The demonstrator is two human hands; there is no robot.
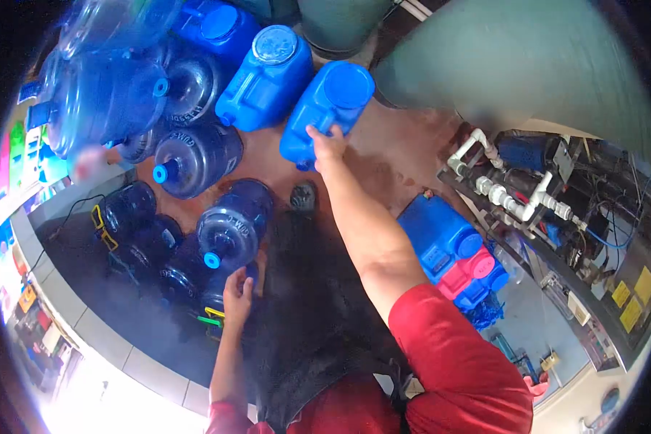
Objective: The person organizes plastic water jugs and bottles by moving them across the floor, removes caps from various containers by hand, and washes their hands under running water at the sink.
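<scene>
My right hand [328,146] is closed round the handle of a blue plastic water jug [315,108] with a wide round cap, its fingers partly hidden by the grip. This jug stands on the reddish floor beside another blue jug [267,79]. Lower left, my left hand [237,295] is held with its fingers loosely bent and apart, holding nothing. Just above it is the blue-capped neck of a clear round water bottle [231,224], which lies tilted; I cannot tell whether the fingertips touch it.
Several large round bottles [195,159] crowd the left, some stacked. A dark basin with a tiled rim [148,369] holds more bottles. Blue jugs [437,231], one with a pink part, stand at right near white pipes and pumps [510,195]. Big green tanks [528,65] fill the back.
</scene>
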